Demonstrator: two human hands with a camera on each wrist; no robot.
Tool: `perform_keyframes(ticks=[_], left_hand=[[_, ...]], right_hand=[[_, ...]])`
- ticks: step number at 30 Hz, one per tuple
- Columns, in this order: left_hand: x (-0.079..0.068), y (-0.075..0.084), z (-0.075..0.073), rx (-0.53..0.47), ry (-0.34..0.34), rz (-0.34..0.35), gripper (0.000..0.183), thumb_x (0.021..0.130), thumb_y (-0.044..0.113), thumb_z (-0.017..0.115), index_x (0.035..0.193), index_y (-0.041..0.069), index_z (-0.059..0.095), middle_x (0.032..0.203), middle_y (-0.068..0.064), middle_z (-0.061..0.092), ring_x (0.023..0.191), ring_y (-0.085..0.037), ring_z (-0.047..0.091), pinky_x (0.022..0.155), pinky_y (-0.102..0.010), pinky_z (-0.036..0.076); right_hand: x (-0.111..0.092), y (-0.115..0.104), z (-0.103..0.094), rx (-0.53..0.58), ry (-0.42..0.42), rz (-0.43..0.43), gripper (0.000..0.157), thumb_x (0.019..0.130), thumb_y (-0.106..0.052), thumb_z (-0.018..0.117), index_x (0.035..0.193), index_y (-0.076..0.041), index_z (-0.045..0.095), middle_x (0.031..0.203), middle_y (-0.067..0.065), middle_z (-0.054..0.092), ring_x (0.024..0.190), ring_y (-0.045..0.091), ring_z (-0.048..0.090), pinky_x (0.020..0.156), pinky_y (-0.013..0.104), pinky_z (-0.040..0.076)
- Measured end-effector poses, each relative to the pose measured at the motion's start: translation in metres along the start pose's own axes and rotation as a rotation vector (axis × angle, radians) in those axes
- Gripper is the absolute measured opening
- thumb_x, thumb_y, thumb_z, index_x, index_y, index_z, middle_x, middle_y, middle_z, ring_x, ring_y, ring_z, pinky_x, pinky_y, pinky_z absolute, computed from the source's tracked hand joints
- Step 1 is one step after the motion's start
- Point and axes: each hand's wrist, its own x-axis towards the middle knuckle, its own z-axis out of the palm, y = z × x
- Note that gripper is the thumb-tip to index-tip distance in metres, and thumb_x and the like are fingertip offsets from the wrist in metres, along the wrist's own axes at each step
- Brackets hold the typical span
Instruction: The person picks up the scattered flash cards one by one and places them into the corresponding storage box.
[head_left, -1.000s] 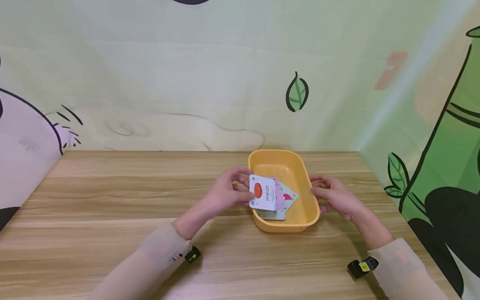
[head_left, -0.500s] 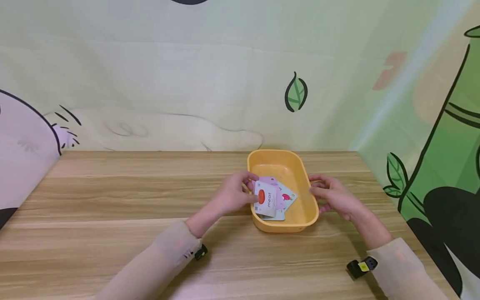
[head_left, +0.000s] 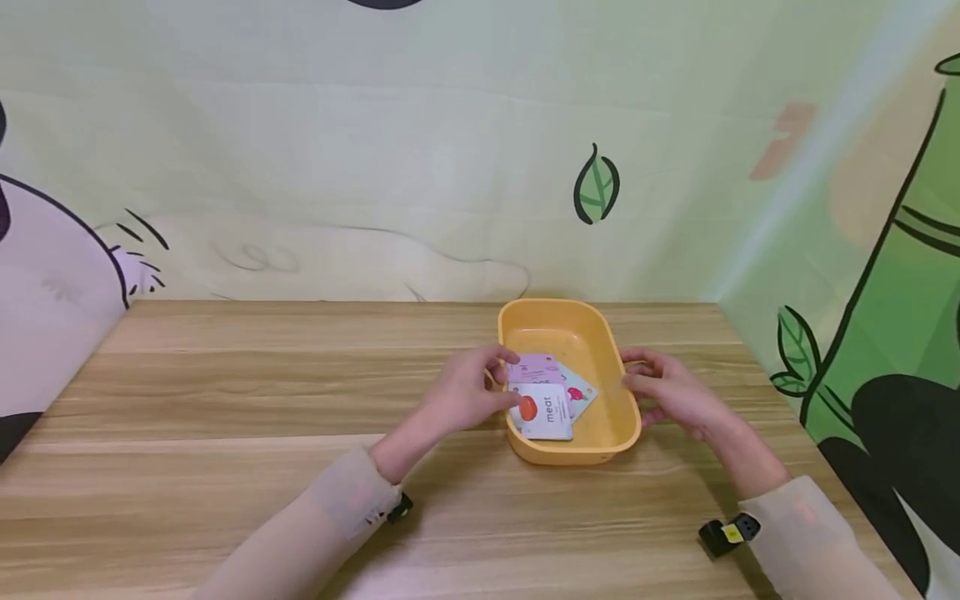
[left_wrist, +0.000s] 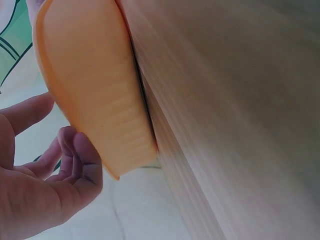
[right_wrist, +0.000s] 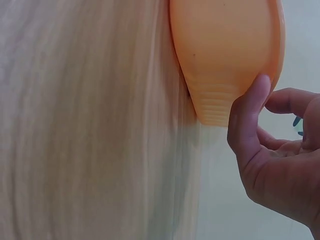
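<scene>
In the head view a yellow plastic basket (head_left: 577, 454) stands on the table, several picture cards inside. On top at the near left lies a white card (head_left: 551, 422) printed "meat" with a red-orange picture. A pink card (head_left: 534, 367) and a white card with a red picture (head_left: 581, 392) lie partly under it. My left hand (head_left: 468, 392) is at the basket's left rim, thumb and fingertips parted, the thumb tip beside the meat card. At the opposite side my right hand (head_left: 671, 396) pinches the right rim, one fingertip (right_wrist: 260, 87) against the outer wall.
The wooden table (head_left: 262, 375) stretches left and in front of the basket. Behind it hangs a pale green printed backdrop (head_left: 375, 167), which continues along the right side. A small black device sits on each wrist, the right one (head_left: 727, 533) with a yellow mark.
The meat card, held tilted over the left rim one second ago, has moved right and down and now lies flat on the others. The left hand let it go; the right hand has stayed put.
</scene>
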Motion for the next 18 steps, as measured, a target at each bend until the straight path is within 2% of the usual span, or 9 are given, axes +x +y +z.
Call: perform_keyframes(ticks=[4, 9, 14, 18], left_hand=[[-0.006, -0.003, -0.004, -0.026, 0.017, 0.031, 0.036, 0.089, 0.008, 0.079, 0.122, 0.002, 0.066, 0.091, -0.006, 0.061, 0.076, -0.020, 0.057, 0.067, -0.030, 0.051], [-0.016, -0.012, -0.016, -0.014, 0.015, 0.083, 0.029, 0.094, 0.010, 0.073, 0.121, 0.001, 0.066, 0.097, -0.008, 0.062, 0.081, -0.022, 0.058, 0.072, -0.034, 0.052], [-0.025, -0.028, -0.034, 0.053, -0.005, 0.115, 0.027, 0.099, 0.014, 0.068, 0.123, 0.001, 0.066, 0.104, -0.010, 0.065, 0.092, -0.024, 0.059, 0.080, -0.040, 0.053], [-0.033, -0.044, -0.050, 0.104, 0.001, 0.137, 0.027, 0.101, 0.014, 0.066, 0.123, -0.001, 0.066, 0.113, -0.017, 0.066, 0.099, -0.029, 0.060, 0.086, -0.046, 0.053]], right_hand=[[-0.001, -0.001, -0.001, -0.044, 0.002, -0.010, 0.057, 0.104, -0.013, 0.055, 0.151, 0.009, 0.031, 0.131, 0.031, 0.054, 0.097, 0.025, 0.067, 0.065, 0.039, 0.062], [-0.002, 0.000, -0.005, -0.119, -0.002, -0.023, 0.057, 0.105, -0.017, 0.057, 0.151, 0.008, 0.035, 0.127, 0.029, 0.055, 0.092, 0.026, 0.066, 0.067, 0.040, 0.062], [-0.004, 0.003, -0.013, -0.224, 0.018, -0.039, 0.056, 0.105, -0.027, 0.060, 0.148, 0.005, 0.042, 0.121, 0.025, 0.055, 0.086, 0.028, 0.067, 0.068, 0.041, 0.062], [-0.008, 0.007, -0.020, -0.313, 0.074, -0.088, 0.053, 0.107, -0.029, 0.057, 0.143, 0.009, 0.045, 0.120, 0.027, 0.056, 0.087, 0.033, 0.064, 0.068, 0.041, 0.061]])
